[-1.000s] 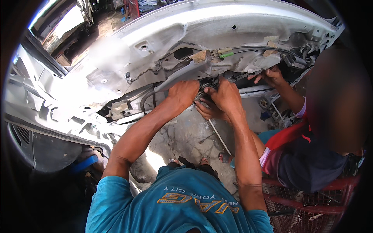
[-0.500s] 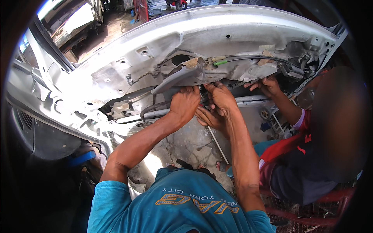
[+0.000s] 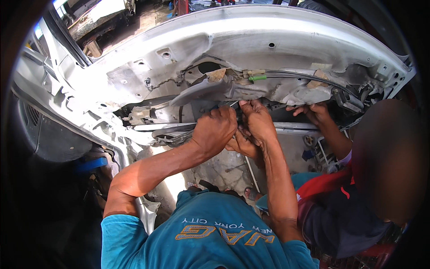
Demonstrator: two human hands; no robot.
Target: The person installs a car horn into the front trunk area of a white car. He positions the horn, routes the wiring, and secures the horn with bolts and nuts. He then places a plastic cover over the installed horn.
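Note:
Both hands are at the lower opening of a silver car door (image 3: 242,42), its inner side bare of trim. My left hand (image 3: 216,129) is curled into a fist at the opening; what it grips is hidden behind the fingers. Right beside it, my right hand (image 3: 259,119) has thumb and fingers pinched together under the door's inner panel, on something too small to make out. Below and between them, a co-worker's hand (image 3: 242,144) reaches in from the right. A dark flexible strip (image 3: 174,131) runs along the opening's lower edge toward my left fist.
A co-worker (image 3: 331,215) crouches at the right, the other hand (image 3: 316,113) inside the opening. Black cables (image 3: 304,75) with a green connector (image 3: 257,78) cross the panel. A grey curved armrest piece (image 3: 201,92) juts out. A thin pale rod (image 3: 251,175) slants below the hands.
The dark strip that looped up left of my left hand now lies lower, along the opening's bottom edge. My hands stay close together at the same spot. The whole view has shifted slightly.

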